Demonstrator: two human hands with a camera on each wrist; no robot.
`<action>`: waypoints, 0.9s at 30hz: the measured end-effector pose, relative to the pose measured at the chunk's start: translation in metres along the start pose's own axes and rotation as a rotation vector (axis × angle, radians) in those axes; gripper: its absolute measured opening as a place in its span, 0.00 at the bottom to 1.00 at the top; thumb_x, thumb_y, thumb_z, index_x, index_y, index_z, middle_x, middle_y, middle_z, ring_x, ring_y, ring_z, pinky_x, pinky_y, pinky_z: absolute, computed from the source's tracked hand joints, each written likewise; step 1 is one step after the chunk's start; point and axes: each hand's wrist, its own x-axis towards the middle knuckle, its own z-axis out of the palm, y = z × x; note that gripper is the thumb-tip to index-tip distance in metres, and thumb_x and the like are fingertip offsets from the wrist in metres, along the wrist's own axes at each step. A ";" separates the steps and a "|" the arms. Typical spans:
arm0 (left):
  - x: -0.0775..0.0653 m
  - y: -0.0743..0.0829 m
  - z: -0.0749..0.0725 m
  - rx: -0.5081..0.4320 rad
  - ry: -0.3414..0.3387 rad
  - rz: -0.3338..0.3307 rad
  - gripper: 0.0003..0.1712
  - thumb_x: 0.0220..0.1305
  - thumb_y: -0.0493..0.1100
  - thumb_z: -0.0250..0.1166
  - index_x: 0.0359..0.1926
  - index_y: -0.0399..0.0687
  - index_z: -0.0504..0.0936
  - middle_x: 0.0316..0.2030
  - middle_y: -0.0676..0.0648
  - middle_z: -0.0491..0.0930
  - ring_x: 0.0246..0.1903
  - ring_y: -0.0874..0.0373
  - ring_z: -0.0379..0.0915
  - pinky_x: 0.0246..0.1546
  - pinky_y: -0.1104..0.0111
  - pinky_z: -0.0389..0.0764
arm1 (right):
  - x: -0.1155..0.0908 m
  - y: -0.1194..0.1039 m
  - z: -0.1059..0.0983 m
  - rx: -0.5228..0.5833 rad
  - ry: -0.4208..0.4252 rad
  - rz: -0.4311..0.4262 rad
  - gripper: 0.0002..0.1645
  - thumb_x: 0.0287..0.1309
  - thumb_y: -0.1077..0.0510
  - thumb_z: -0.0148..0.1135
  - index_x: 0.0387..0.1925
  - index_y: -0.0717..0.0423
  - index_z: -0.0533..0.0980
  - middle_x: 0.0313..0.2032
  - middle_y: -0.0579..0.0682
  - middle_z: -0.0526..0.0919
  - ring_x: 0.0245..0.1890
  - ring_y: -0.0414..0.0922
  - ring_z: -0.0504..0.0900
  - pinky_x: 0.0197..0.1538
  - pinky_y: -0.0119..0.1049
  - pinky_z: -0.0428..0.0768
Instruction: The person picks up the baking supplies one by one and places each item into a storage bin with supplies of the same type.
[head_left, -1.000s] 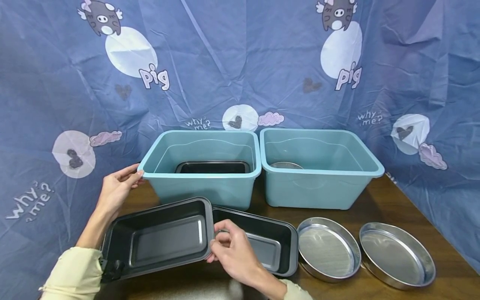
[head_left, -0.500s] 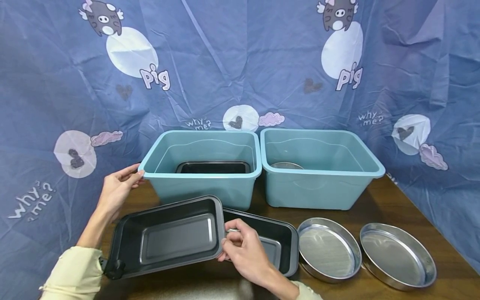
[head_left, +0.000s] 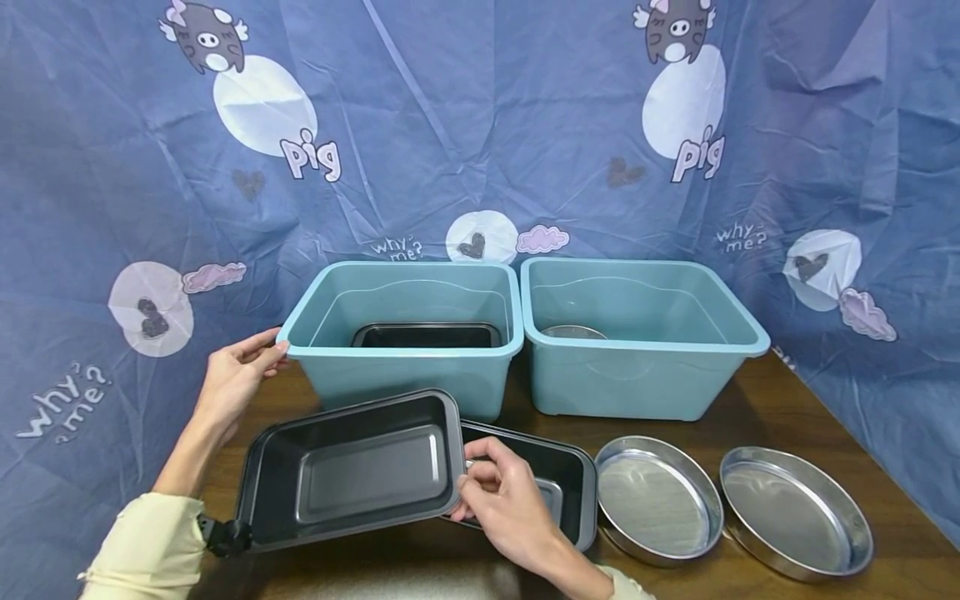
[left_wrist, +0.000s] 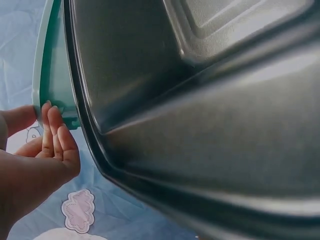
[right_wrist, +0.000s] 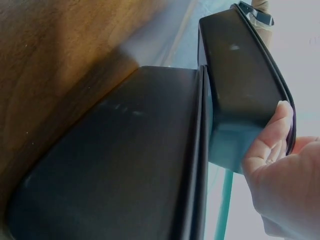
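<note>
Pan (head_left: 367,477): likely light, stiff — best by rim;
Right hand (head_left: 506,504): pinching pan end;
Left hand (head_left: 231,379): pinching bin (head_left: 408,382) corner

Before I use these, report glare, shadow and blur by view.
Head: bright streak on the held black loaf pan, sheen on the round metal pans; left wrist: that pan's lower rim looks soft; right wrist: white overexposure beside the right hand, dark shadow on the wooden table.
</note>
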 end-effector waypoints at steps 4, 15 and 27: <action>0.000 0.000 -0.001 0.009 -0.011 -0.001 0.31 0.77 0.40 0.60 0.69 0.19 0.66 0.31 0.69 0.81 0.33 0.75 0.79 0.36 0.81 0.78 | -0.001 0.000 -0.002 -0.015 0.007 -0.010 0.15 0.63 0.74 0.53 0.51 0.74 0.70 0.32 0.64 0.86 0.24 0.40 0.83 0.34 0.31 0.85; 0.000 0.002 -0.001 0.012 -0.015 0.008 0.31 0.78 0.40 0.59 0.69 0.18 0.66 0.31 0.69 0.81 0.33 0.75 0.80 0.36 0.81 0.79 | -0.003 -0.005 -0.017 -0.040 0.050 -0.020 0.15 0.64 0.74 0.54 0.52 0.74 0.70 0.33 0.64 0.86 0.24 0.44 0.85 0.35 0.34 0.86; 0.000 -0.001 0.000 0.005 0.001 -0.001 0.31 0.78 0.41 0.59 0.69 0.19 0.65 0.31 0.69 0.81 0.32 0.75 0.79 0.36 0.81 0.78 | -0.010 -0.007 -0.037 -0.041 0.101 -0.070 0.14 0.65 0.74 0.55 0.51 0.75 0.71 0.32 0.65 0.86 0.24 0.45 0.86 0.33 0.33 0.84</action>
